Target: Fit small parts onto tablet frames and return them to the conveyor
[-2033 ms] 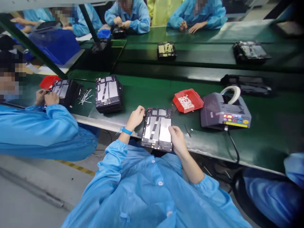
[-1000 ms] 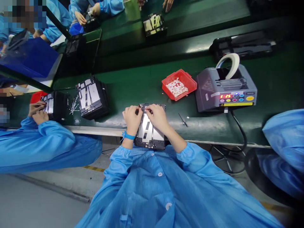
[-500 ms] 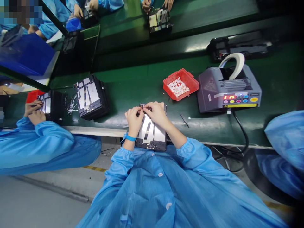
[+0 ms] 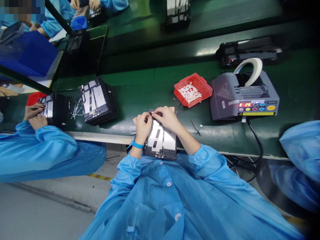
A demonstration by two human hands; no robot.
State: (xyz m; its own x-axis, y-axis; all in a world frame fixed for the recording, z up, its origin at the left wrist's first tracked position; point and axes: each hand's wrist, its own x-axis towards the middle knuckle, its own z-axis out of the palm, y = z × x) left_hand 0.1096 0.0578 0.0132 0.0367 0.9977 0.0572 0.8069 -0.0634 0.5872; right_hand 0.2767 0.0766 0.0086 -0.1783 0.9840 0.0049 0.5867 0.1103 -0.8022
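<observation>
An opened tablet [image 4: 170, 140] with silvery battery panels and a black frame lies at the bench's front edge, close to my body. My left hand [image 4: 143, 126] rests at its upper left corner, fingertips pinched together. Over its top edge, my right hand [image 4: 167, 117] also pinches, its fingertips meeting the left ones. Whatever small piece sits between the fingers is hidden. A blue wrist strap [image 4: 137, 145] circles my left wrist. Right of the tablet lies a thin black tool [image 4: 195, 128], beside a tiny white piece.
A red bin [image 4: 192, 90] of small white pieces stands beside a grey tape dispenser [image 4: 245, 93]. On the left are a stack of opened tablets [image 4: 96, 101] and thin white strips [image 4: 76, 109]. A co-worker's hands [image 4: 36, 115] work further left. Another tablet stack [image 4: 178, 13] sits across the bench.
Both my hands stay pinched at the tablet's top edge, with little movement. Across the bench, a co-worker's hands have left the far tablet stack, which sits higher in view.
</observation>
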